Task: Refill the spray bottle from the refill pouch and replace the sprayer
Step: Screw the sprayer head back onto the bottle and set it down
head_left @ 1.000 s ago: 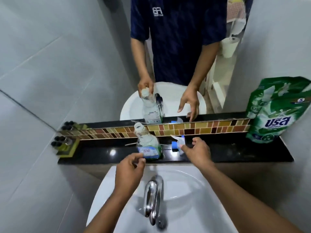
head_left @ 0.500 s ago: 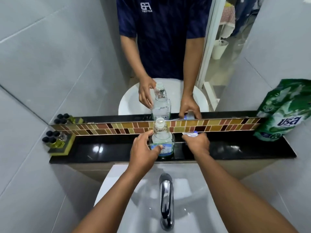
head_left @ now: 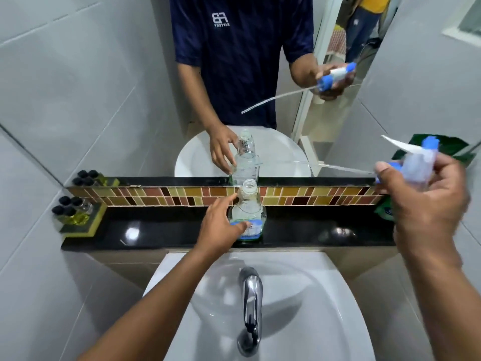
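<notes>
A clear spray bottle (head_left: 248, 209) with a blue label stands upright on the black shelf (head_left: 161, 233), its neck uncapped. My left hand (head_left: 221, 225) wraps the bottle's left side. My right hand (head_left: 426, 204) is raised at the right and grips the white-and-blue sprayer head (head_left: 416, 162); its thin dip tube (head_left: 346, 168) points left. The green refill pouch (head_left: 440, 148) stands at the shelf's right end, mostly hidden behind my right hand.
A mirror above the tiled strip (head_left: 182, 195) reflects the person and the bottle. Small black-capped bottles sit on a tray (head_left: 78, 217) at the shelf's left end. Below the shelf are a white basin (head_left: 325, 308) and a chrome tap (head_left: 251, 303).
My right hand lifted the sprayer off the shelf and carried it up and to the right. My left hand stayed on the bottle. The camera view shifted.
</notes>
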